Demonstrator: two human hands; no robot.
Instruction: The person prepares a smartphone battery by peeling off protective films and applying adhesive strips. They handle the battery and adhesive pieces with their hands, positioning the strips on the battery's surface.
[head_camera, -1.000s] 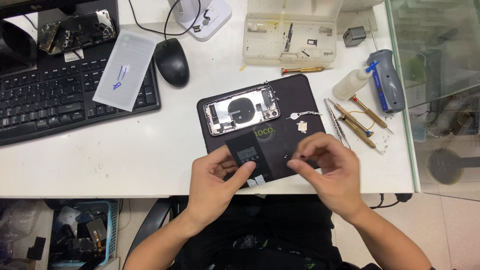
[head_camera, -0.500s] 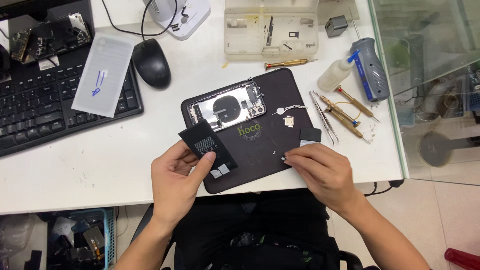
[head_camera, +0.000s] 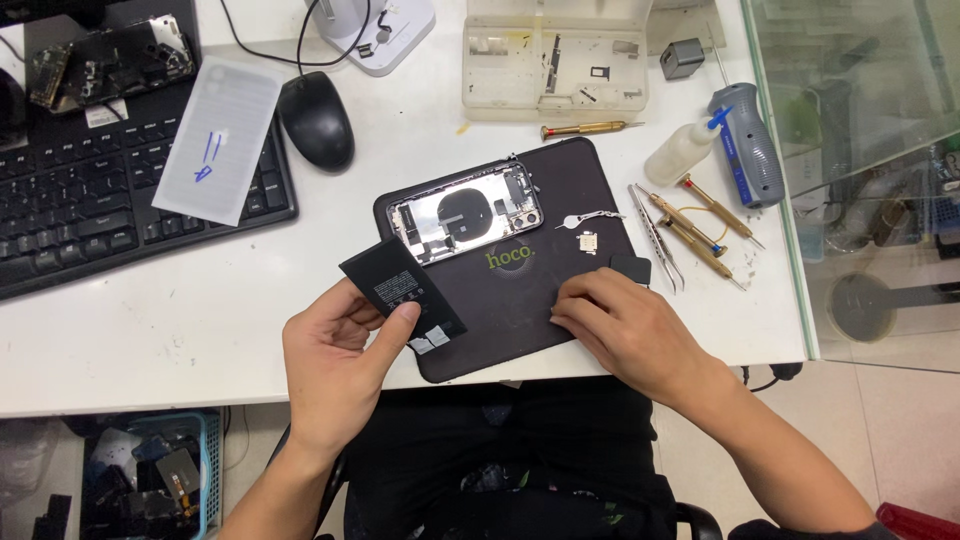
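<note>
The left hand (head_camera: 335, 360) held a flat black phone battery (head_camera: 400, 290) pinched between thumb and fingers, the thumb lying across its near face and the fingers tucked behind its left edge. The battery stuck out up and to the right of that grip, tilted, its far end hanging over the left edge of the dark work mat (head_camera: 520, 300) and its lower end, with two small silver tabs, just above the mat's near-left corner.

The right hand (head_camera: 625, 325) rested palm down on the right part of the mat, fingers curled and their tips pressed against the mat's surface; whether anything small lay under them could not be told. Just beyond its knuckles, at the mat's right edge, sat a small black square piece (head_camera: 631, 268).

On the far part of the mat lay an opened phone housing (head_camera: 465, 212), its inside facing up, just beyond the battery's far end. To the right of the mat lay tweezers and small screwdrivers (head_camera: 690, 235), and farther out a grey-and-blue tool (head_camera: 748, 145). To the left of the mat stood a black mouse (head_camera: 316, 120) and a keyboard (head_camera: 90, 210).
</note>
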